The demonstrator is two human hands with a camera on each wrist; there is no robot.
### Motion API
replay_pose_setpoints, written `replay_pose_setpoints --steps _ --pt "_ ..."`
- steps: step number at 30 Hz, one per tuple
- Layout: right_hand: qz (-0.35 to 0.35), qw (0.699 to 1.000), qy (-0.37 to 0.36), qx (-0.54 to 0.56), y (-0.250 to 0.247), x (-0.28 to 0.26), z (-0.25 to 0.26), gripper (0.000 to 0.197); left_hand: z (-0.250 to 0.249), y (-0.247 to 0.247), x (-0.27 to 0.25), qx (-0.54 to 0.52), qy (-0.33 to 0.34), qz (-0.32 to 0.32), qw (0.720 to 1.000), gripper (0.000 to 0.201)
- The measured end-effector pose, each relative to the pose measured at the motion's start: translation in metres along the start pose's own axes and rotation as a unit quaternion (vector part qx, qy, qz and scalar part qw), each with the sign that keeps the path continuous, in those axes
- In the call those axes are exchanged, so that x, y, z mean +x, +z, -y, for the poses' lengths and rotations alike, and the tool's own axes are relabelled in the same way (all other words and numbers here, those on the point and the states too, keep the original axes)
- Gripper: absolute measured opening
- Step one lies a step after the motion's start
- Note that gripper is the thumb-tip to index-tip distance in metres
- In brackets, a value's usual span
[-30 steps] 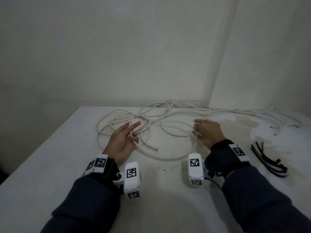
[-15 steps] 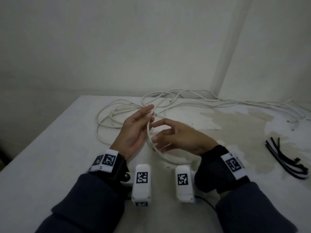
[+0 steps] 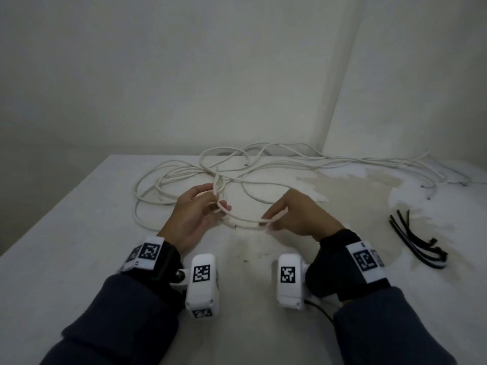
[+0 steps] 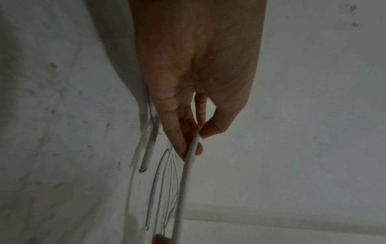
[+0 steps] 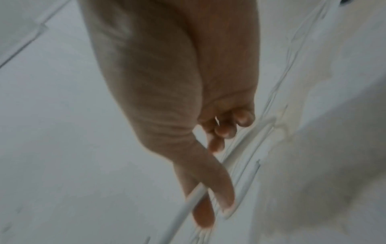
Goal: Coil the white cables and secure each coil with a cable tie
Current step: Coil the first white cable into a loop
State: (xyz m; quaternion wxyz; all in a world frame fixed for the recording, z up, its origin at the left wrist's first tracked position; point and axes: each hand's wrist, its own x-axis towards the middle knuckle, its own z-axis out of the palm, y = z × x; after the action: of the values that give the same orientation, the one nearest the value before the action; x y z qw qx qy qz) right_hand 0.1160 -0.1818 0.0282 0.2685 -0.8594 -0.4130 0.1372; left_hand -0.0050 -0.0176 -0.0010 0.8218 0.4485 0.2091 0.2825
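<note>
The head view shows the white table [image 3: 66, 233], where the left hand [image 3: 193, 219] pinches a small loop of white cable [image 3: 245, 221] and the right hand [image 3: 295, 216] pinches its other end, so the loop lies left to right between them. Only the wrist views show the thumb and fingers [image 4: 211, 130] squeezing the cable up close. More cable lies loose behind the hands, and black ties [image 3: 419, 243] lie to the right.

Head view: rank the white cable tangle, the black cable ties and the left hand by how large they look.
1. white cable tangle, largest spread
2. left hand
3. black cable ties, close to the hand; nearness makes that unsure
</note>
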Motion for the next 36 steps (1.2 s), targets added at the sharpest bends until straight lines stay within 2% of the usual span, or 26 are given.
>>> replay_pose_setpoints --steps 2,4,6,7,10,11,14,18,20,23,27,28,29,32,36 --pt "-0.120 0.990 0.065 0.038 -0.006 -0.004 -0.011 0.016 0.001 0.002 -0.004 0.018 -0.010 0.033 0.999 0.019" --pt "-0.174 0.964 0.140 0.146 -0.007 -0.007 -0.019 0.017 0.003 0.005 -0.009 0.032 -0.025 0.077 0.996 0.023" --pt "-0.127 0.922 0.190 0.314 -0.002 -0.010 -0.015 0.026 0.004 0.005 -0.012 0.058 -0.042 0.103 0.992 0.023" --pt "-0.099 0.893 0.189 0.396 0.001 -0.011 -0.011 0.030 0.006 0.004 -0.013 0.080 -0.045 0.107 0.990 0.023" --pt "-0.086 0.816 0.128 0.556 0.006 -0.014 0.004 0.039 0.009 0.001 -0.013 0.162 -0.038 0.095 0.981 0.027" --pt "-0.093 0.811 0.106 0.568 0.007 -0.014 0.006 0.043 0.009 0.001 -0.013 0.165 -0.034 0.086 0.982 0.028" --pt "-0.094 0.823 0.086 0.554 0.014 -0.013 0.012 0.049 0.007 0.006 -0.010 0.096 -0.019 0.053 0.994 0.031" --pt "-0.150 0.755 0.122 0.627 0.024 -0.009 0.014 0.052 0.007 0.015 -0.012 0.073 -0.015 0.065 0.995 0.033" --pt "-0.169 0.738 0.121 0.642 0.026 -0.008 0.014 0.054 0.008 0.017 -0.013 0.083 0.003 0.061 0.995 0.028" --pt "-0.183 0.722 0.104 0.659 0.027 -0.007 0.014 0.049 0.008 0.015 -0.010 0.044 0.031 0.024 0.998 0.024" --pt "-0.194 0.650 0.131 0.723 0.030 -0.002 0.008 0.064 0.007 0.011 -0.007 0.067 0.060 -0.003 0.996 0.022" --pt "-0.184 0.653 0.136 0.722 0.030 -0.002 0.007 0.062 0.007 0.010 -0.007 0.071 0.058 -0.003 0.996 0.023" --pt "-0.172 0.676 0.135 0.704 0.030 -0.002 0.008 0.056 0.008 0.010 -0.007 0.076 0.054 -0.001 0.996 0.025" --pt "-0.155 0.777 0.079 0.605 0.027 -0.005 0.013 0.038 0.011 0.011 -0.008 0.130 0.054 0.028 0.990 0.025" --pt "-0.155 0.869 -0.015 0.469 0.025 -0.009 0.018 0.034 0.009 0.011 -0.011 0.252 0.077 0.067 0.962 0.027"
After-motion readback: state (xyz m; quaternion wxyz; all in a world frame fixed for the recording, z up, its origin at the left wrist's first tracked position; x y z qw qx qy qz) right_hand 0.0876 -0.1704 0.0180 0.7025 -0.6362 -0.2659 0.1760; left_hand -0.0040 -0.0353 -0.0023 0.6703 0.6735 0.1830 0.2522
